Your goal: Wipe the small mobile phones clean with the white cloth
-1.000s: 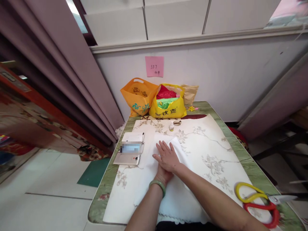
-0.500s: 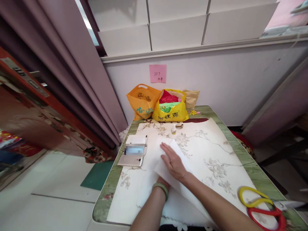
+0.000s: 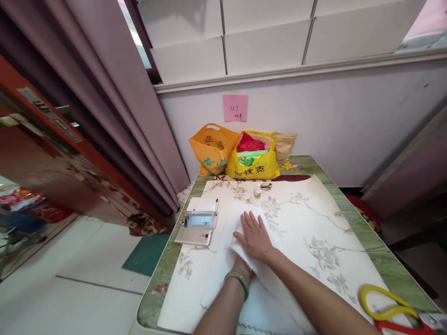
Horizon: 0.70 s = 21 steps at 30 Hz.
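My right hand (image 3: 254, 237) lies flat, fingers stretched out, on a white folded sheet (image 3: 233, 222) in the middle of the table. My left hand (image 3: 241, 268) is tucked under the sheet's edge and under my right hand. Only its back near the wrist shows, with a green bangle (image 3: 238, 279) behind it, and its fingers are hidden. The white sheet rests on a larger pale sheet printed with grey flowers (image 3: 314, 218), which covers most of the green table (image 3: 379, 244).
Three phones (image 3: 199, 222) lie stacked left of my hands. Yellow and red handled scissors (image 3: 394, 308) sit at the near right corner. An orange bag (image 3: 212, 148), a yellow bag (image 3: 253, 163), a small bottle (image 3: 257, 190) and a pink note (image 3: 235, 108) are at the far wall. A curtain hangs left.
My right hand has slid across the white sheet, first away and then back toward me, staying flat on it. The view has shifted a little, so everything sits further right.
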### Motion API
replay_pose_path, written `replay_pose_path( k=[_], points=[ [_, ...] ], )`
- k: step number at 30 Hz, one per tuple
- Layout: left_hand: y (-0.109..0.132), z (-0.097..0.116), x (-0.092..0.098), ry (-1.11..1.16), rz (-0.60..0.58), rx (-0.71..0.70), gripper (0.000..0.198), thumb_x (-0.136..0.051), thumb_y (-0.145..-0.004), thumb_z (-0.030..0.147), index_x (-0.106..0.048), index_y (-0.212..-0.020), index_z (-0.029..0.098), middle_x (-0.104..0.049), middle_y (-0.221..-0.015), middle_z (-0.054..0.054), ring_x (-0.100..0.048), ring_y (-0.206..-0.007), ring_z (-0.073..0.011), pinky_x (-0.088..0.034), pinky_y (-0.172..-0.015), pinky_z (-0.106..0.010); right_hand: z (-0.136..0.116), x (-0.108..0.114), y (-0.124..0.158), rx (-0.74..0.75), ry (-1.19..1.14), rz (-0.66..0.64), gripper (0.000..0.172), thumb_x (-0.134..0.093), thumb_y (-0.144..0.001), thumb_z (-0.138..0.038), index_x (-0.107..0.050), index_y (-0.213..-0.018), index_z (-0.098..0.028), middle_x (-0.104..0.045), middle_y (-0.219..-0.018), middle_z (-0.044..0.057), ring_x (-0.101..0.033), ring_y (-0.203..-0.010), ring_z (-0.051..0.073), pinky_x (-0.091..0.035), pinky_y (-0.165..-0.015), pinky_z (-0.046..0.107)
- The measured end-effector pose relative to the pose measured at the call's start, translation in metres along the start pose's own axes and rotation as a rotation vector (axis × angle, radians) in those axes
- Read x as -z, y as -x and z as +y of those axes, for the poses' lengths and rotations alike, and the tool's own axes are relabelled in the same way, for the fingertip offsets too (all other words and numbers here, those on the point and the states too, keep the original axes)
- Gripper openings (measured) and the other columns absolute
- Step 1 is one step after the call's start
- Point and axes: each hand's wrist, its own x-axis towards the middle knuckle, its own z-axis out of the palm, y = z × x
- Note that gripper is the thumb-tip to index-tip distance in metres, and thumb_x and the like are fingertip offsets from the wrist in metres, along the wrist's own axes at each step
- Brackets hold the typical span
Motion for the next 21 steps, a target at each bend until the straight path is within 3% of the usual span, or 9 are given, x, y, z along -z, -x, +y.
replay_pose_path(
  k=[4, 8, 13, 17, 21],
  points=[
    [0.002, 0.006, -0.020, 0.097, -0.083, 0.125, 0.062, -0.047, -0.083, 0.062, -0.062, -0.122, 0.018, -0.064, -0.124, -0.012, -0.044, -0.132, -0.0301, -0.034, -0.111, -0.045, 0.009, 0.002, -0.015, -0.064, 0.016, -0.054, 0.074, -0.016, -0.096, -0.060, -0.028, -0.150, -0.011, -0.022, -0.156, 0.011, -0.011, -0.146, 0.028, -0.005, -0.116, 0.052],
    [0.004, 0.008, -0.039, 0.170, -0.131, 0.068, 0.056, -0.045, -0.087, 0.052, -0.059, -0.127, 0.016, -0.062, -0.128, -0.011, -0.048, -0.128, -0.0305, -0.033, -0.111, -0.048, 0.017, 0.007, -0.024, -0.173, 0.019, -0.118, 0.068, -0.015, -0.097, -0.055, -0.021, -0.152, -0.014, -0.016, -0.158, 0.006, -0.007, -0.147, 0.025, -0.002, -0.117, 0.049],
    [0.008, 0.009, -0.050, 0.152, -0.138, 0.070, 0.051, -0.049, -0.085, 0.047, -0.061, -0.125, 0.017, -0.064, -0.126, -0.010, -0.053, -0.123, -0.0290, -0.037, -0.108, -0.046, 0.027, 0.009, -0.019, -0.239, 0.040, -0.056, 0.066, -0.018, -0.098, -0.051, -0.021, -0.152, -0.013, -0.016, -0.158, 0.007, -0.009, -0.147, 0.024, -0.004, -0.116, 0.050],
    [0.010, 0.008, -0.048, 0.164, -0.128, 0.110, 0.054, -0.050, -0.084, 0.048, -0.061, -0.123, 0.014, -0.064, -0.125, -0.012, -0.052, -0.124, -0.0310, -0.037, -0.107, -0.047, 0.026, 0.012, -0.003, -0.203, 0.101, -0.004, 0.066, -0.018, -0.098, -0.050, -0.020, -0.152, -0.011, -0.016, -0.158, 0.008, -0.009, -0.147, 0.025, 0.001, -0.116, 0.052],
    [0.006, 0.000, -0.025, 0.155, -0.102, 0.034, 0.048, -0.048, -0.086, 0.040, -0.061, -0.124, 0.014, -0.064, -0.125, -0.012, -0.050, -0.127, -0.0284, -0.036, -0.110, -0.044, 0.013, 0.017, 0.020, -0.101, 0.115, -0.027, 0.068, -0.017, -0.098, -0.052, -0.019, -0.152, -0.011, -0.018, -0.157, 0.008, -0.009, -0.147, 0.025, 0.005, -0.116, 0.053]
  ],
)
